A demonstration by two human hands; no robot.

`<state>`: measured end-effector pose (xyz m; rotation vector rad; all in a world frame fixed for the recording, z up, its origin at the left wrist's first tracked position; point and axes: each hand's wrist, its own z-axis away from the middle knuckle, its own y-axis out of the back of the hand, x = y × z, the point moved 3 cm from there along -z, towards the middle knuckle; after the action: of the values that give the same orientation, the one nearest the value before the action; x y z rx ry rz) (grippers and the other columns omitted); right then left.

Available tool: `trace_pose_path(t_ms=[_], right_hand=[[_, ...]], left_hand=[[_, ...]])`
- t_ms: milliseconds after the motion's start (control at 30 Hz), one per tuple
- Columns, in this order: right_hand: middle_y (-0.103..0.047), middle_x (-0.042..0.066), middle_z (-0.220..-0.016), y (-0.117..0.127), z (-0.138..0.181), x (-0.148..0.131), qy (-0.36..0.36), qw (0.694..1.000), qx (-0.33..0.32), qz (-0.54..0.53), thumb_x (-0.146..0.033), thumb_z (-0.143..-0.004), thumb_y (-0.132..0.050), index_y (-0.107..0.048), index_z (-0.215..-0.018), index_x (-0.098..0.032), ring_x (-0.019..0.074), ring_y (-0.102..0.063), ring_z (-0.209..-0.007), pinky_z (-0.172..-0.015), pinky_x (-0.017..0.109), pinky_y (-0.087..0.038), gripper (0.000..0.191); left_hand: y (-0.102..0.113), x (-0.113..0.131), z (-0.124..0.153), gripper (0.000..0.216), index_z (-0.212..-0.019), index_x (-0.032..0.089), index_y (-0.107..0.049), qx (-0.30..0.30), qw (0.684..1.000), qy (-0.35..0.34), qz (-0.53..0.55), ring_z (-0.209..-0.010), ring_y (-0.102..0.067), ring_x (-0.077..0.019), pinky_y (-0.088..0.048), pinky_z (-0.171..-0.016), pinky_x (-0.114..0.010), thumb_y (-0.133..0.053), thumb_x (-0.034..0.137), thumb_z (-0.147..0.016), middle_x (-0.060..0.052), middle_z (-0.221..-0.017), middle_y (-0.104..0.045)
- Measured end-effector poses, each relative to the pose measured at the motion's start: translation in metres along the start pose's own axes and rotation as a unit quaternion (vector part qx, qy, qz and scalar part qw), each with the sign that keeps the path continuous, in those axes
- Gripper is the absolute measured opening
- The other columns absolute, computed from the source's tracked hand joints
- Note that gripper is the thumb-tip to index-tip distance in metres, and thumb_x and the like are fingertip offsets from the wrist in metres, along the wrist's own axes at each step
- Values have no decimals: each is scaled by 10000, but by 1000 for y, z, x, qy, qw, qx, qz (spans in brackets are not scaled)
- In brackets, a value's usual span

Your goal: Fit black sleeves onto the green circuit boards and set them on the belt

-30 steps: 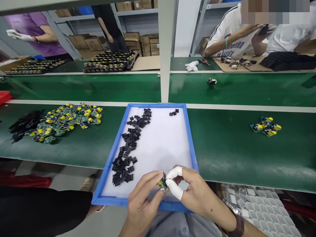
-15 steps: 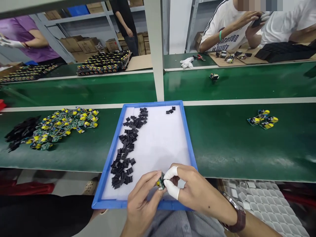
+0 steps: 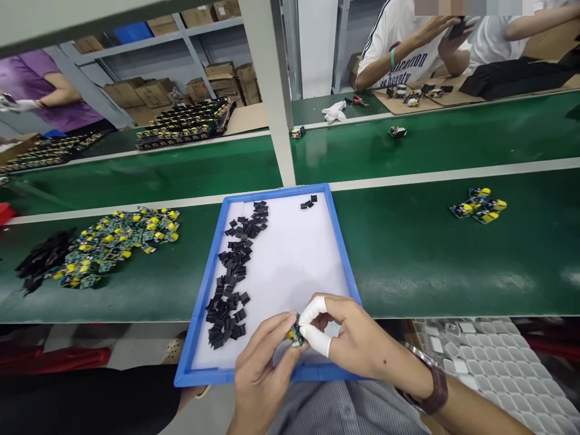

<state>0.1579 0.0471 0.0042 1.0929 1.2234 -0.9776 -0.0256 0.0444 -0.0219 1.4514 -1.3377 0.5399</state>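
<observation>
circuit board (image 3: 298, 332), small, green, yellow part (image 3: 291, 335), left hand (image 3: 263, 356), right hand (image 3: 351, 335) both pinching it

One left hand (image 3: 263, 356), one right hand (image 3: 356, 338), one held circuit board (image 3: 297, 332).
Two white finger covers (image 3: 316, 340) and one wristwatch (image 3: 438, 386) show; one blue-rimmed tray (image 3: 345, 254) carries three black pieces (image 3: 309, 204) in one corner and dozens more along its side. Four boards (image 3: 486, 215) cluster at right; the heaped boards (image 3: 118, 238) at left overlap too much to count.
</observation>
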Motion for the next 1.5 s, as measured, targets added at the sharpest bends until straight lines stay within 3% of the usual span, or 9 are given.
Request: trace_pose_path(t_ms=[233,367,500,600,733,1100,1300,1367,1500], right_hand=[[-663,-16,-787,5,-2,4,-17,999,-28,29,-58,-820,-630,-624,-740,-201,141,-582,-684,-642,247,-474,164],[-655,-3,-803,5,1,2,10,996,-19,82,-81,-892,-597,-647,-813,-202,151,-580,-691,-623,261,-451,153],[-650,71,-967,4,11,-3,92,982,-29,160,-12,-903,-501,-677,-938,-180,212,-607,-851,-760,334,-491,246],[-647,80,-1032,5,15,0,104,984,-36,141,30,-877,-483,-696,-1071,-188,228,-621,-928,-809,345,-508,361],[-657,24,-901,6,12,6,80,993,9,86,-68,-952,-555,-711,-1157,-252,192,-630,-801,-748,315,-513,317],[-627,45,-885,1,12,0,129,982,-4,136,-61,-969,-501,-656,-974,-181,174,-580,-746,-687,303,-479,196],[-630,119,-1011,-2,16,2,184,961,-22,203,5,-923,-465,-617,-957,-147,233,-597,-911,-770,359,-516,218],[-634,104,-995,-1,15,3,160,967,-31,195,-3,-924,-469,-625,-961,-153,222,-600,-886,-765,356,-517,220],[-679,13,-881,1,8,12,30,997,4,69,-92,-947,-553,-665,-971,-211,165,-637,-771,-731,304,-531,165]], left_hand=[[-1,3,-1,531,-1342,288,-670,-26,999,-15,-30,-1076,-713,-226,-631,-884,-313,-689,32,-876,-74,-1216,-718],[-1,2,-2,561,-1367,285,-648,-22,999,-31,-33,-1068,-701,-218,-621,-851,-302,-687,18,-876,-80,-1215,-701],[1,-3,-2,553,-1375,291,-641,-13,999,-2,-40,-1073,-694,-216,-613,-870,-308,-706,53,-880,-75,-1210,-698],[2,-4,-2,552,-1372,299,-644,-9,999,6,-48,-1069,-696,-211,-608,-888,-305,-718,66,-877,-70,-1210,-702],[0,-4,-2,557,-1373,304,-643,-14,1000,8,-25,-1096,-691,-225,-612,-892,-317,-719,66,-875,-74,-1226,-698],[0,-7,2,546,-1343,295,-669,-18,1000,0,-20,-1053,-697,-227,-616,-852,-314,-734,54,-858,-73,-1197,-699],[0,-6,0,569,-1372,307,-644,-21,999,-4,-35,-1021,-700,-205,-609,-830,-280,-736,69,-864,-60,-1166,-700],[-1,-5,-1,575,-1375,296,-642,-27,999,-16,-38,-1008,-702,-202,-606,-814,-272,-733,56,-861,-66,-1165,-697],[-3,-4,-2,565,-1359,272,-654,-38,998,-31,-25,-1025,-699,-217,-615,-818,-295,-712,17,-858,-88,-1191,-687]])
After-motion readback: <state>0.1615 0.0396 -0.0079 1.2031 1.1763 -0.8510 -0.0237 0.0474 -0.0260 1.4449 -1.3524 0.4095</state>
